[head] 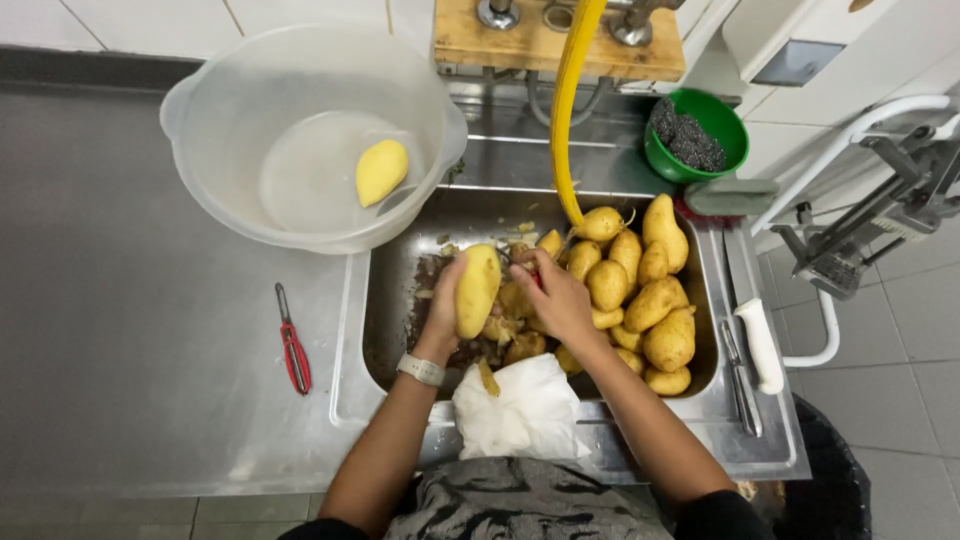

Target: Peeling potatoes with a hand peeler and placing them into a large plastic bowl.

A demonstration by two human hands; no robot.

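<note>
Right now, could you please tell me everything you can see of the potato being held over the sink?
The potato is long, oval and pale yellow, its visible side smooth and apparently peeled. It stands nearly upright over the steel sink, above scraps of peel. The left hand grips its left side; the right hand is at its upper right, though what it holds is hidden. Unpeeled potatoes lie piled to the right, apart from it.

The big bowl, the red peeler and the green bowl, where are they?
big clear bowl [215,85], head view, on its left inner wall.
red peeler [294,356], head view, on its red handles.
green bowl [727,128], head view, on its right rim.
</note>
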